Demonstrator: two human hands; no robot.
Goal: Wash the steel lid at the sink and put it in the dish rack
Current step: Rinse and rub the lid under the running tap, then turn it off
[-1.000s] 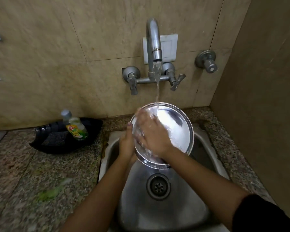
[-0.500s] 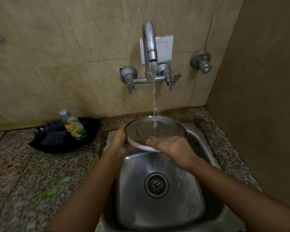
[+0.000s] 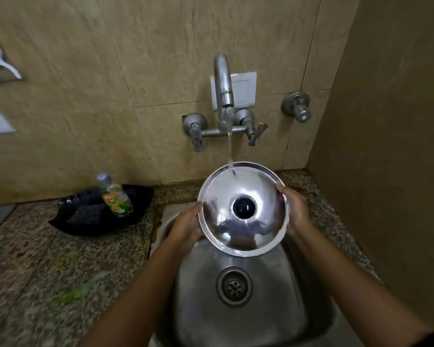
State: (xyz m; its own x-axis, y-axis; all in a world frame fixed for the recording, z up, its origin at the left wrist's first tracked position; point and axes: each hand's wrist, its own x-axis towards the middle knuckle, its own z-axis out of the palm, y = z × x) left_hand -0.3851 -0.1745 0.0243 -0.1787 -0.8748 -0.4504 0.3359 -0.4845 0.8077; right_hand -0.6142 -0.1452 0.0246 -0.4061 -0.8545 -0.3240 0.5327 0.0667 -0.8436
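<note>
Both hands grip the steel lid by its rim, left hand and right hand on opposite edges, above the sink. I tilt the knob side toward me under the tap stream; turning it slowly should rinse every edge.

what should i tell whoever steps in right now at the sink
Left hand grips the steel lid at its left rim, right hand at its right rim.
Lid is held tilted over the sink, knob side facing the camera; water from the tap lands near its top edge.
Done: that side is under the rinse.
Left: finish rinsing, then rack it; no dish rack is in view.
</note>
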